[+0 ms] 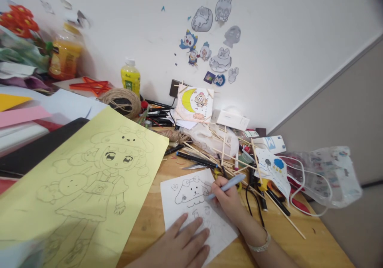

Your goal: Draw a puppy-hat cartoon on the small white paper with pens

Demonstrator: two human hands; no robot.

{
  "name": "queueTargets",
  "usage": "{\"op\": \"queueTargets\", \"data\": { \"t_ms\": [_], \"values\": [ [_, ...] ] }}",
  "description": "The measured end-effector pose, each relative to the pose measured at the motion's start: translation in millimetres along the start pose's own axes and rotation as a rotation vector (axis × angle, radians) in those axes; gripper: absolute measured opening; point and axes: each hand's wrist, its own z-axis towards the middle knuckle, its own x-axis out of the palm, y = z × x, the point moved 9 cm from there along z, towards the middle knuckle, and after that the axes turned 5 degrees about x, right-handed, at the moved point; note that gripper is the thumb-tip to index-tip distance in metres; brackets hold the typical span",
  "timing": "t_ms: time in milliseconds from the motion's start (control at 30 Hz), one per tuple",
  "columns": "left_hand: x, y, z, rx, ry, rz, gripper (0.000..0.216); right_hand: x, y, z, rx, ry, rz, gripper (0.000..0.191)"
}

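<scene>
My right hand (226,200) grips a light blue pen (231,181) in a writing hold, its tip at the right side of a line drawing on a white sheet of paper (170,215). Dark lines on the sheet form a floppy-eared dog hat with a bow; fainter strokes of a face lie below it. Spread flat, my left hand (185,244) rests on the lower left part of that sheet. To the left lies a large yellow sheet (143,140) with a drawn girl wearing a similar hat.
Wooden sticks (223,146), black markers (194,159) and a plastic bag (206,138) clutter the table's back. A yellow-labelled bottle (131,76), a twine coil (121,100) and an orange drink bottle (64,54) stand behind. Right of them lies a white mask (273,168).
</scene>
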Motion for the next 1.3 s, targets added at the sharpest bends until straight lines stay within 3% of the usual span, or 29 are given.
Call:
{"op": "queueTargets", "data": {
  "t_ms": [1300],
  "values": [
    [3.4,-3.1,0.7,0.038,0.005,0.021,0.027,-3.7,6.9,2.3,-0.033,-0.029,-0.041,0.029]
  ]
}}
